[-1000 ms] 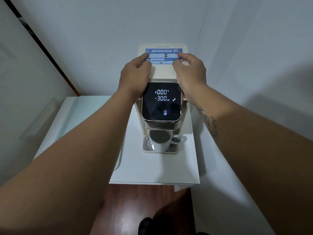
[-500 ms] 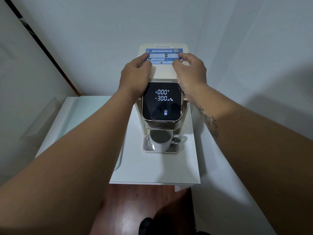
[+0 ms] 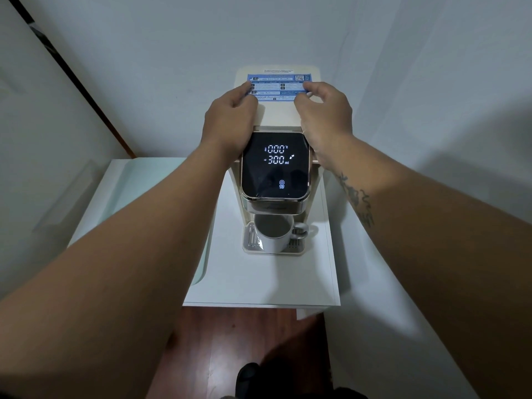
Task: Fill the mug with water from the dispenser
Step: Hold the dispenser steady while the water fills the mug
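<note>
Read "000 °C", "300 ml" and "START STOP" on dispenser screen. Blue label print too small, perhaps instructions. Left hand and right hand rested on top, grip curled, holding nothing. White mug stood on drip tray, under spout, on desk.

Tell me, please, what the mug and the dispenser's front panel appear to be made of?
The mug looks like glazed white ceramic: opaque, smooth, with a thick rim and a soft sheen. The dispenser's front panel appears to be glossy black glass or plastic, since it shows faint reflections around the lit digits; its metallic-looking trim could be plated plastic.
</note>
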Motion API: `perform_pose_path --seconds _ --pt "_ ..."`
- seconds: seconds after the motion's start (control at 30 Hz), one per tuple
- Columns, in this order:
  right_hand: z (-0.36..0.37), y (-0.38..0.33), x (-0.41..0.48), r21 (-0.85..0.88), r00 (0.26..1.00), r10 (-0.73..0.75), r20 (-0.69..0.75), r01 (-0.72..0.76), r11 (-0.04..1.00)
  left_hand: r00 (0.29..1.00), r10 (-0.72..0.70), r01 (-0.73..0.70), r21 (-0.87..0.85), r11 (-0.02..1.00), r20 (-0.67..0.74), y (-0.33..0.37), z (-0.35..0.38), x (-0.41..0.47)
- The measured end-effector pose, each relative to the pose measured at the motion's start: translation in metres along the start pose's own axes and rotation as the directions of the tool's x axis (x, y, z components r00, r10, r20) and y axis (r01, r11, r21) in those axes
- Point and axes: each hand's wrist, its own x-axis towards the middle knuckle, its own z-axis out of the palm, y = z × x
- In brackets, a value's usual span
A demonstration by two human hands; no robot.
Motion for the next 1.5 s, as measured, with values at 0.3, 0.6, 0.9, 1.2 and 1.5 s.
perform_pose_path --seconds 0.3,0.6,0.9,1.2,1.5 --pt "0.0007 0.0006 0.0001 0.005 1.000 0.007 -0.007 -0.007 1.000 1.000 0.011 -0.011 -0.005 1.000 0.008 -0.0017 -0.0002 0.0012" --pt "0.0009 0.0007 0.0021 0.006 1.000 0.007 -0.007 -0.007 1.000 1.000 0.004 -0.004 0.000 1.000 0.006 -0.0020 -0.0006 0.0023" --pt "0.0010 0.0005 0.0019 0.008 1.000 0.005 -0.006 -0.005 1.000 1.000 0.014 -0.014 -0.016 1.000 0.001 -0.0039 0.0004 0.0035" --pt "0.0016 0.0011 0.0023 -0.003 1.000 -0.003 -0.011 0.003 1.000 1.000 0.014 -0.014 -0.009 1.000 0.000 -0.0040 0.0012 0.0051" --pt "0.0009 0.0023 0.0046 -0.002 1.000 -0.004 -0.007 0.004 1.000 1.000 0.010 -0.010 -0.008 1.000 0.002 -0.0043 0.0008 0.0048"
